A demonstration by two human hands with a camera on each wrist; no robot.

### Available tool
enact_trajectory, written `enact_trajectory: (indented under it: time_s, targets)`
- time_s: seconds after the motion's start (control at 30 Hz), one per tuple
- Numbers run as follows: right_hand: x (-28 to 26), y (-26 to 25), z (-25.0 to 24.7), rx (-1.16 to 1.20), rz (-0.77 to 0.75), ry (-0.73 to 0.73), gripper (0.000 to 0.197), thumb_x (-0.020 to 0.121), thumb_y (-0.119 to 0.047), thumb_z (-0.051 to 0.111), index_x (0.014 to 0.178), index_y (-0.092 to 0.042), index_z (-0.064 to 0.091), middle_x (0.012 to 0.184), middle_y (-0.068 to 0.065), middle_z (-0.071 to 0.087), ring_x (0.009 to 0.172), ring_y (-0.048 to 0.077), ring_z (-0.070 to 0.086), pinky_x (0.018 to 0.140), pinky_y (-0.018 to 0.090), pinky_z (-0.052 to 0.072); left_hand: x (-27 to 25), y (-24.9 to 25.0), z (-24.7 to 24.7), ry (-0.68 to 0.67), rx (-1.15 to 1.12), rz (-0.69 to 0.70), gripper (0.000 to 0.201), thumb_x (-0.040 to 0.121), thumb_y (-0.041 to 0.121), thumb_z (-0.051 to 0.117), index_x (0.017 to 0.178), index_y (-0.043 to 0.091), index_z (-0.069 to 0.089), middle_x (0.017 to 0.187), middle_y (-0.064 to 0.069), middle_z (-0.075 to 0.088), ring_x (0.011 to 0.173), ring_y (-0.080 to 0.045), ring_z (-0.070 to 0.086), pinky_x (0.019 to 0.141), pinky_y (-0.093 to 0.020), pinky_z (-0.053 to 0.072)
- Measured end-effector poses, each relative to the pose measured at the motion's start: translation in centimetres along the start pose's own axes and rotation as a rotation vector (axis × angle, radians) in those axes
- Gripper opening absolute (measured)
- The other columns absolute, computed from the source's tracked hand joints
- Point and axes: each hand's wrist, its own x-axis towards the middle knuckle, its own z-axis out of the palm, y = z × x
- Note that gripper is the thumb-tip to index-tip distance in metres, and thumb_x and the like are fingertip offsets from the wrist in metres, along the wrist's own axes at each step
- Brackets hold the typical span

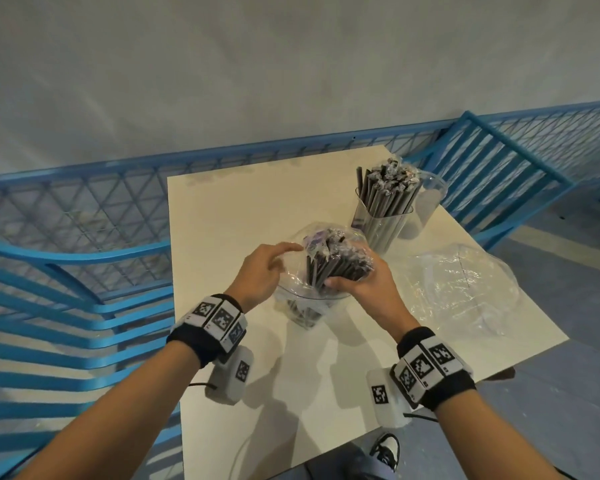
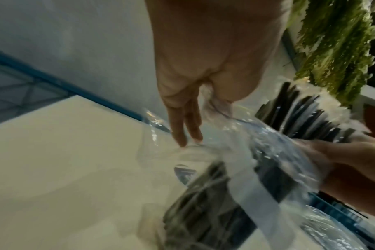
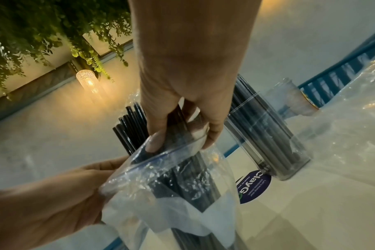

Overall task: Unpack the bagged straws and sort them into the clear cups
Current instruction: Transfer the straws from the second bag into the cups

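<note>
A bundle of black straws [image 1: 336, 265], still partly wrapped in its clear plastic bag [image 3: 161, 203], stands with its lower end in the near clear cup [image 1: 302, 315]. My right hand [image 1: 355, 284] grips the bundle just above the cup's rim; the right wrist view shows the thumb and fingers [image 3: 212, 138] curled round the straws. My left hand [image 1: 274, 268] is at the cup's left side. It pinches the loose plastic between thumb and fingers [image 2: 182, 132], whose tips touch the rim. Farther back, a second clear cup [image 1: 381, 230] holds upright straws [image 1: 388, 192].
An empty clear cup [image 1: 432, 199] stands behind the filled one. A crumpled empty plastic bag [image 1: 465, 289] lies at the right of the white table [image 1: 239, 209]. Blue chairs [image 1: 66, 306] flank the table, with a blue mesh railing [image 1: 118, 209] behind it.
</note>
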Motion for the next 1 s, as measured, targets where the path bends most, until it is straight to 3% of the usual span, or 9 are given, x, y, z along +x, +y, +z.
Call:
enact_trajectory:
  time_s: [0.03, 0.1, 0.17, 0.23, 0.33, 0.47, 0.67, 0.8, 1.0]
  targets:
    - [0.0, 0.0, -0.2, -0.006, -0.013, -0.009, 0.07, 0.061, -0.014, 0.088, 0.123, -0.026, 0.06, 0.118, -0.006, 0.068, 0.114, 0.015, 0.062, 0.1, 0.045, 0.049, -0.1, -0.3, -0.2, -0.122, 0.07, 0.002, 0.037, 0.102, 0.037, 0.046, 0.137, 0.032, 0.052, 0.141, -0.003, 0.047, 0.129, -0.019, 0.049, 0.111, -0.033, 0.034]
    - [0.0, -0.2, -0.4, -0.037, -0.04, -0.038, 0.072, 0.06, -0.014, 0.089, 0.126, -0.023, 0.059, 0.122, -0.006, 0.066, 0.117, 0.013, 0.059, 0.101, 0.038, 0.048, 0.1, -1.5, -0.6, -0.37, 0.234, -0.07, 0.104, 0.07, 0.089, 0.039, 0.155, 0.032, 0.021, 0.161, -0.008, 0.014, 0.147, -0.027, 0.023, 0.119, -0.044, 0.019]
    - [0.1, -0.8, -0.5, -0.077, -0.058, -0.078, 0.068, 0.06, -0.011, 0.089, 0.123, -0.019, 0.063, 0.12, -0.005, 0.067, 0.113, 0.008, 0.06, 0.097, 0.028, 0.048, -0.2, -1.7, -0.4, -0.426, 0.481, -0.084, 0.133, 0.049, 0.096, 0.049, 0.154, 0.039, -0.009, 0.158, -0.005, -0.031, 0.15, -0.033, -0.011, 0.116, -0.063, 0.001]
    - [0.4, -2.0, -0.5, -0.123, -0.093, -0.149, 0.059, 0.061, -0.006, 0.087, 0.115, -0.018, 0.067, 0.112, -0.006, 0.07, 0.104, 0.001, 0.063, 0.09, 0.02, 0.048, -0.3, -1.3, 0.1, -0.318, 0.605, 0.082, 0.14, 0.051, 0.083, 0.068, 0.15, 0.041, -0.022, 0.152, 0.0, -0.044, 0.145, -0.028, -0.031, 0.11, -0.067, -0.011]
    - [0.9, -4.2, -0.5, -0.179, -0.143, -0.221, 0.054, 0.062, -0.009, 0.086, 0.109, -0.027, 0.069, 0.103, -0.009, 0.071, 0.098, 0.006, 0.066, 0.089, 0.025, 0.051, 0.1, 0.5, 1.1, -0.214, 0.381, 0.198, 0.137, 0.054, 0.062, 0.085, 0.155, 0.037, -0.004, 0.164, 0.01, -0.001, 0.152, -0.019, -0.007, 0.111, -0.068, -0.011]
    - [1.4, -4.9, -1.3, -0.103, -0.149, -0.2, 0.058, 0.062, -0.019, 0.087, 0.113, -0.025, 0.06, 0.111, -0.004, 0.066, 0.101, 0.017, 0.067, 0.089, 0.035, 0.054, 0.9, -0.2, 2.7, -0.082, -0.046, 0.074, 0.104, 0.044, 0.064, 0.088, 0.135, 0.045, 0.042, 0.12, 0.025, 0.062, 0.127, -0.014, 0.052, 0.112, -0.061, 0.024]
    - [0.7, -2.9, -3.3, -0.288, -0.072, -0.142, 0.03, 0.079, -0.013, 0.077, 0.108, -0.013, 0.07, 0.105, 0.0, 0.07, 0.097, 0.012, 0.066, 0.092, 0.038, 0.054, 0.6, -1.0, 4.5, 0.012, -0.213, -0.046, 0.091, 0.033, 0.06, 0.09, 0.105, 0.042, 0.037, 0.128, -0.002, 0.049, 0.124, -0.027, 0.048, 0.109, -0.051, 0.037]
    - [1.1, -2.5, -4.1, -0.282, -0.063, -0.169, 0.04, 0.076, -0.023, 0.08, 0.113, -0.021, 0.065, 0.1, -0.003, 0.07, 0.09, 0.014, 0.065, 0.082, 0.027, 0.053, 1.7, 0.6, 5.8, -0.098, -0.29, 0.02, 0.076, 0.058, 0.013, 0.092, 0.123, 0.029, 0.056, 0.121, -0.005, 0.065, 0.121, -0.026, 0.059, 0.105, -0.042, 0.047]
    - [4.1, -2.7, -7.4, -0.217, -0.178, -0.119, 0.014, 0.082, -0.019, 0.073, 0.095, -0.019, 0.068, 0.085, -0.008, 0.068, 0.078, 0.012, 0.063, 0.076, 0.032, 0.054, 3.7, 3.7, 6.8, 0.071, -0.278, 0.093, 0.079, 0.058, 0.019, 0.092, 0.125, 0.022, 0.05, 0.112, 0.003, 0.071, 0.107, -0.016, 0.067, 0.09, -0.036, 0.055]
